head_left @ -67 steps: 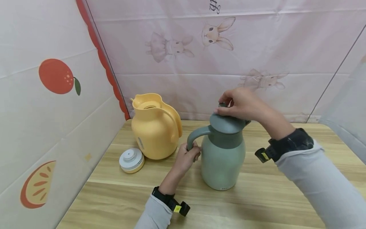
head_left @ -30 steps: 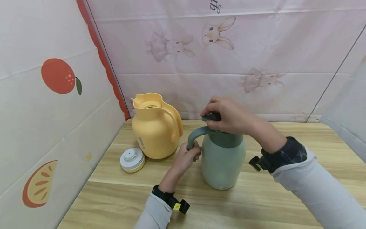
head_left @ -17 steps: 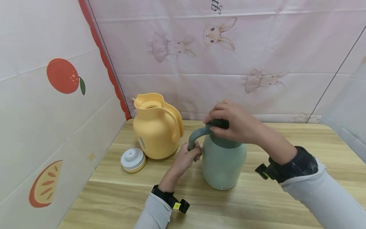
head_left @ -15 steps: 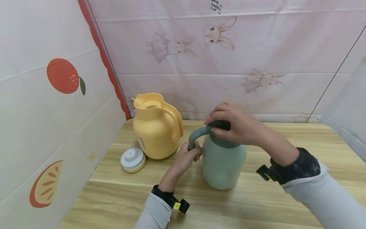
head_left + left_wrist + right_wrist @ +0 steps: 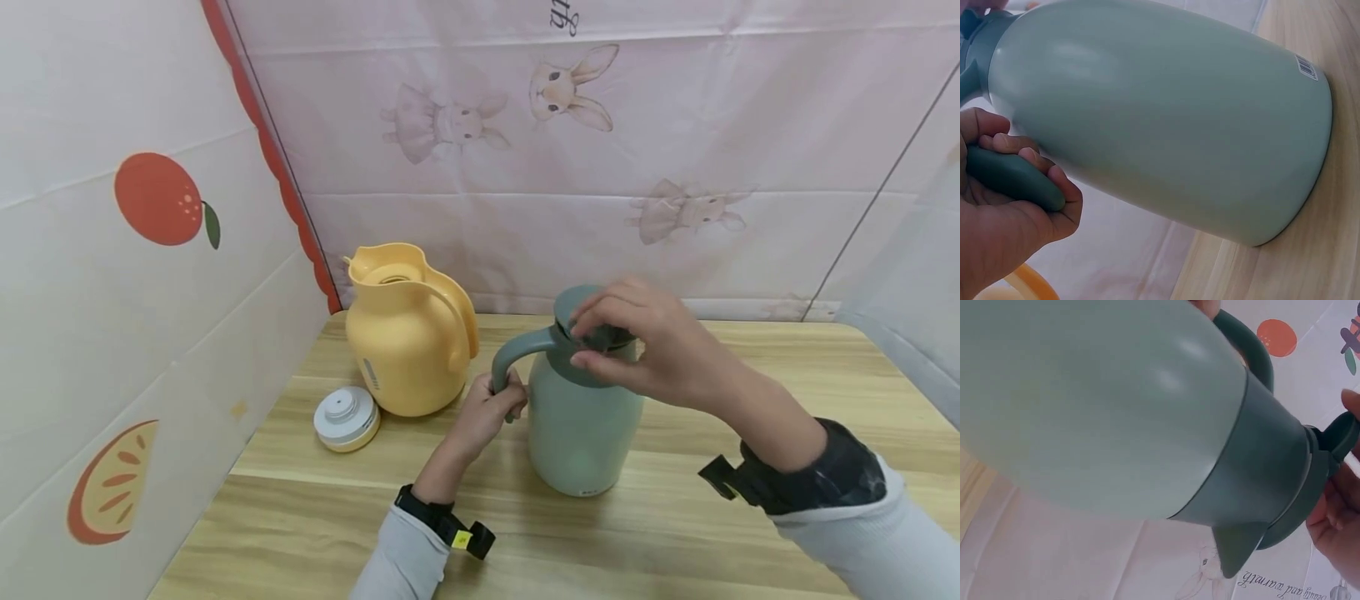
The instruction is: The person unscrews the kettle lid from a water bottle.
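Observation:
A pale green thermal jug (image 5: pixel 585 437) stands upright on the wooden table, with a barcode sticker (image 5: pixel 1306 68) low on its side. My left hand (image 5: pixel 480 419) grips its darker green handle (image 5: pixel 1015 178), fingers wrapped round the grip. On top sits the jug's round lid (image 5: pixel 576 302), in place on the neck. My right hand (image 5: pixel 663 350) pinches the raised tab (image 5: pixel 1342 434) of that lid between thumb and fingers, on the near right side. In the right wrist view the spout (image 5: pixel 1235 547) juts out below the lid.
Left of the green jug stands a yellow jug (image 5: pixel 408 358), its top uncovered. Beside it a white and yellow stopper (image 5: pixel 347 419) lies on the table (image 5: pixel 315 525). Printed cloth walls (image 5: pixel 465 233) rise behind and to the left.
My right hand has turned the lid, bringing its tab from the far side round by the left to the near right side. My left hand has kept its grip on the handle.

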Motion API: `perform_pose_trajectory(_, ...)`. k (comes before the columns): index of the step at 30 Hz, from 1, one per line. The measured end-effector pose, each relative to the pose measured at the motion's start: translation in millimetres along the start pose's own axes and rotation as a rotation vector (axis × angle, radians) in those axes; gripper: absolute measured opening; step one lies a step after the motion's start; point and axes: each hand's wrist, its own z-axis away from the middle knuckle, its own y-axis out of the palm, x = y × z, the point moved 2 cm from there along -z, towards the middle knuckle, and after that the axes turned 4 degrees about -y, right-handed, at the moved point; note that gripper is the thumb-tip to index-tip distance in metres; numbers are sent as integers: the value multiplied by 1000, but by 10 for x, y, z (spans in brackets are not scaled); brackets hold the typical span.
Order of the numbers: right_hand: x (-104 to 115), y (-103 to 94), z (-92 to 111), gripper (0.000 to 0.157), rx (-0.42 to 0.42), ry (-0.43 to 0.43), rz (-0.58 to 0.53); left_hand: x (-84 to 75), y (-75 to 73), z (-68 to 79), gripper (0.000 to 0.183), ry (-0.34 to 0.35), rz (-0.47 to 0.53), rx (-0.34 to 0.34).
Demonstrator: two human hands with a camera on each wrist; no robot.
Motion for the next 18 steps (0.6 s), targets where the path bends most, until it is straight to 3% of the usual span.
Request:
perform_pose_trajectory(6, 4, -67, 146, 48, -28, 165, 104, -58, -5, 18, 23, -20, -5, 20)
perform_pose_trajectory(13, 10, -148, 205, 40, 9, 136, 53, -286, 55, 98, 21, -4, -21, 13)
perform_pose_trajectory(18, 44, -122, 221, 43, -12, 125, 77, -298, 60, 104, 21, -2, -13, 13)
